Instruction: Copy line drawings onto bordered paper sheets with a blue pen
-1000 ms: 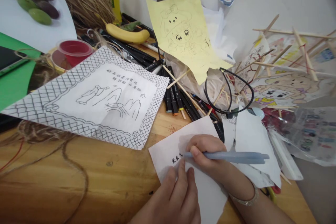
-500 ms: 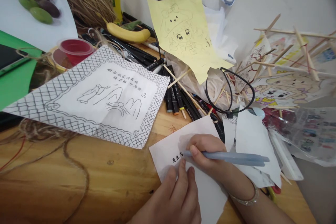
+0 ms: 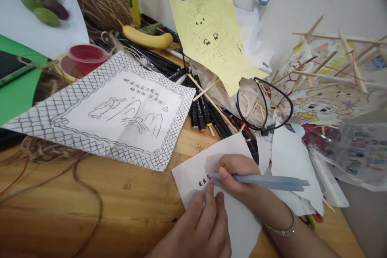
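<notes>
My right hand (image 3: 238, 171) is closed round a blue-grey pen (image 3: 272, 182), its tip end down on a white sheet of paper (image 3: 238, 213). A short row of black handwritten characters (image 3: 203, 182) stands beside the pen's tip. Fingers stretched out, my left hand (image 3: 205, 221) lies on the sheet just below the writing. To the left is another white sheet, a line drawing (image 3: 137, 109) with a criss-cross border, a robed figure, hills and a bridge.
Black markers (image 3: 199, 107) and thin sticks lie behind the sheet, beside a banana (image 3: 148, 38) and a yellow drawing (image 3: 208, 40). A red cup (image 3: 87, 58) stands at left. Twine (image 3: 93, 193) trails over the wooden table (image 3: 136, 209). A stick frame with drawings (image 3: 326, 100) is at right.
Hardly anything differs. Both hands stay in place on the sheet, and the rear end of the pen has shifted very slightly.
</notes>
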Available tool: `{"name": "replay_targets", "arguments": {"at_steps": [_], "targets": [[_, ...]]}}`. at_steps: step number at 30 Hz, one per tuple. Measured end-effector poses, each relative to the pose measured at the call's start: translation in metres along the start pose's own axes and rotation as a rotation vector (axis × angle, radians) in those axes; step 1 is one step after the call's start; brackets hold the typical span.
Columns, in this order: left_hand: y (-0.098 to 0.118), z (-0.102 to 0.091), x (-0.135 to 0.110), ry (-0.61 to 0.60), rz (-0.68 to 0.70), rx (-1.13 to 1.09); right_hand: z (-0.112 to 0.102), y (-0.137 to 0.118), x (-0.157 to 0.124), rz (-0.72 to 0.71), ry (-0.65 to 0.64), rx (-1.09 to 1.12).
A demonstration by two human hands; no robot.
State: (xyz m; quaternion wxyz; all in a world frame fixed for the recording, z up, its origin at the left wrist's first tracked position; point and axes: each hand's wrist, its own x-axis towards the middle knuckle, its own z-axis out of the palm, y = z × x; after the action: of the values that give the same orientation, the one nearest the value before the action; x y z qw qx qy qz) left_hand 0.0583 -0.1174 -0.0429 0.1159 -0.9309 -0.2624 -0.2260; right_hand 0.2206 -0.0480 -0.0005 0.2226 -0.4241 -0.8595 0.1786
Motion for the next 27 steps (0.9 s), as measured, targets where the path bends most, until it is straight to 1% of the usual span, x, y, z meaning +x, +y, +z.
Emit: {"name": "replay_targets", "arguments": {"at_steps": [9,15,20,23,25,27], "targets": [[-0.003,-0.006,0.002,-0.04,0.02,0.001,0.003,0.002,0.0,-0.012,0.005,0.054],[0.0,-0.003,0.001,0.003,-0.013,-0.012,0.0,0.0,0.0,0.019,-0.009,0.019],[-0.002,-0.006,0.002,-0.034,0.002,-0.012,0.0,0.0,-0.001,0.019,-0.008,0.035],[-0.001,-0.006,0.001,-0.046,-0.007,0.004,0.003,0.005,-0.005,0.089,0.075,0.124],[0.001,-0.005,-0.001,-0.058,-0.013,0.026,0.006,0.009,-0.01,0.159,0.176,0.213],[0.003,-0.002,-0.003,-0.06,-0.012,0.053,0.007,0.011,-0.015,0.192,0.271,0.3]]}}
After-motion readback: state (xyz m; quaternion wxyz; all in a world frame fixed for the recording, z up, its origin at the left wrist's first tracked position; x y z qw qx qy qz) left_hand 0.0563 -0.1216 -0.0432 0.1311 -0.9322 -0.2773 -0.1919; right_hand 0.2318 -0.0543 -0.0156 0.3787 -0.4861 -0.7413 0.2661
